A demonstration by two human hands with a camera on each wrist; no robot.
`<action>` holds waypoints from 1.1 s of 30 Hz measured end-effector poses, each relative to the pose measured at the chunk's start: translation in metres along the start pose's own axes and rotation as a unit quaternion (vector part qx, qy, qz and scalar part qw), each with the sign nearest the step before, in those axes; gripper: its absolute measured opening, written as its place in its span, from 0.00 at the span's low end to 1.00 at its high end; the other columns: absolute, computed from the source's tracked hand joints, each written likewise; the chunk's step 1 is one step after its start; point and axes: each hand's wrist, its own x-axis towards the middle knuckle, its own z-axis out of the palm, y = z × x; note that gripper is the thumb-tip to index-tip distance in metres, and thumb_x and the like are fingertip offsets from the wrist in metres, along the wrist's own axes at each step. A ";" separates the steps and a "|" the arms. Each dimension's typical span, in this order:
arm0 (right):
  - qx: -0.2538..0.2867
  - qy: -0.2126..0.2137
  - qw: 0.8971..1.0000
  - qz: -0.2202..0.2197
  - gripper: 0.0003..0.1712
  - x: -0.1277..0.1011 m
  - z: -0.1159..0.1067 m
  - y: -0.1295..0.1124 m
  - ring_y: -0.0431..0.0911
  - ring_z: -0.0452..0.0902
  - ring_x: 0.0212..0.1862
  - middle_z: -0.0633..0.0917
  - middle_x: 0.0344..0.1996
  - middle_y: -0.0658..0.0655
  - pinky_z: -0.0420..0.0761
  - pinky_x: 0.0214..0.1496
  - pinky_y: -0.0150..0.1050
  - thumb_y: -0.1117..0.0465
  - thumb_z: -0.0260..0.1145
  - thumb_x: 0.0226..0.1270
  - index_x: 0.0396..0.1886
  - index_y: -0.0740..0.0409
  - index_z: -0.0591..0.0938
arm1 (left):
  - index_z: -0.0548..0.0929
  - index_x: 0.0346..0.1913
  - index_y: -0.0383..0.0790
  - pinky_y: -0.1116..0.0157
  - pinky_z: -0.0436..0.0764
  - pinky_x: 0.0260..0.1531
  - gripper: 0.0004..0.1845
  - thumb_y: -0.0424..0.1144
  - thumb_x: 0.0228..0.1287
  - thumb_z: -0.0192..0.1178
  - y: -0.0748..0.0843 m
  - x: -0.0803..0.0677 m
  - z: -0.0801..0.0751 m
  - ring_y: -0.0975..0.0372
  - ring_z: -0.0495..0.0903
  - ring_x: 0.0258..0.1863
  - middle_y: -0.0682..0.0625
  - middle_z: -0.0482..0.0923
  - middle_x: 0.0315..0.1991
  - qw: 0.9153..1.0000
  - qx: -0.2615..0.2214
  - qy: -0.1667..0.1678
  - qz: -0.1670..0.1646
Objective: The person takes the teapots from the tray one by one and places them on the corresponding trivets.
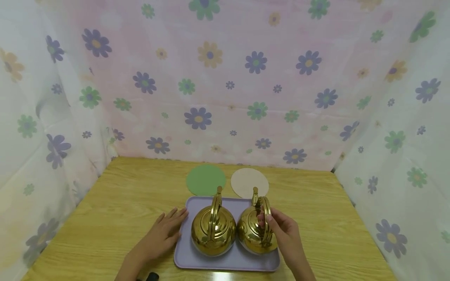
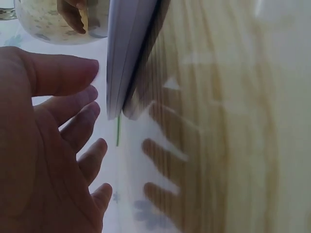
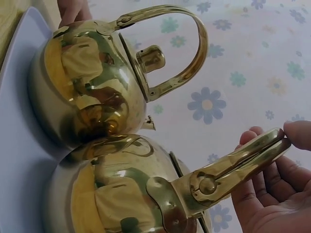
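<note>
Two shiny gold kettles stand side by side on a pale purple tray point(image 1: 228, 264). My right hand point(image 1: 286, 230) grips the arched handle of the right kettle point(image 1: 251, 234), thumb on one side and fingertips on the other; the right wrist view shows this handle point(image 3: 243, 160) between thumb and fingers. The left kettle point(image 1: 211, 246) has its handle upright, and nobody holds it. My left hand point(image 1: 163, 234) is at the tray's left edge with fingers extended. In the left wrist view that hand point(image 2: 43, 131) is beside the tray's side point(image 2: 127, 53), though contact is hard to tell.
Behind the tray lie a green round mat point(image 1: 205, 179) and a beige round mat point(image 1: 249, 182) on the wooden table point(image 1: 140, 187). Flower-patterned cloth point(image 1: 232, 86) encloses the back and both sides. A small black object point(image 1: 152, 276) sits near the left forearm.
</note>
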 end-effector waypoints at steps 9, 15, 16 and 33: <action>0.010 0.020 0.999 0.040 0.20 0.004 0.001 -0.005 0.41 0.85 0.39 0.88 0.35 0.54 0.84 0.47 0.32 0.68 0.60 0.75 0.57 0.82 0.76 | 0.73 0.72 0.37 0.30 0.51 0.69 0.29 0.38 0.70 0.60 -0.003 0.001 -0.002 0.36 0.61 0.74 0.42 0.68 0.74 1.000 -0.020 -0.005 0.001; 0.007 0.033 0.999 0.037 0.20 0.003 0.003 -0.005 0.39 0.84 0.39 0.88 0.33 0.49 0.83 0.46 0.30 0.68 0.60 0.75 0.57 0.83 0.76 | 0.74 0.71 0.36 0.29 0.51 0.68 0.28 0.39 0.71 0.60 -0.008 -0.001 0.002 0.35 0.62 0.74 0.41 0.69 0.74 1.000 -0.029 0.005 0.004; 0.007 0.036 0.999 0.032 0.20 0.002 0.004 -0.005 0.39 0.84 0.39 0.88 0.33 0.49 0.84 0.45 0.30 0.69 0.61 0.74 0.57 0.83 0.76 | 0.74 0.71 0.36 0.29 0.51 0.68 0.28 0.39 0.70 0.60 -0.008 -0.001 0.003 0.35 0.62 0.73 0.41 0.69 0.73 1.000 -0.030 0.008 0.005; -0.001 0.065 0.998 0.002 0.18 -0.002 0.007 0.001 0.37 0.84 0.37 0.88 0.32 0.48 0.83 0.44 0.28 0.68 0.62 0.74 0.54 0.81 0.78 | 0.78 0.68 0.37 0.75 0.33 0.72 0.27 0.37 0.66 0.63 -0.016 -0.005 0.016 0.34 0.67 0.68 0.41 0.73 0.70 0.994 -0.053 0.085 0.052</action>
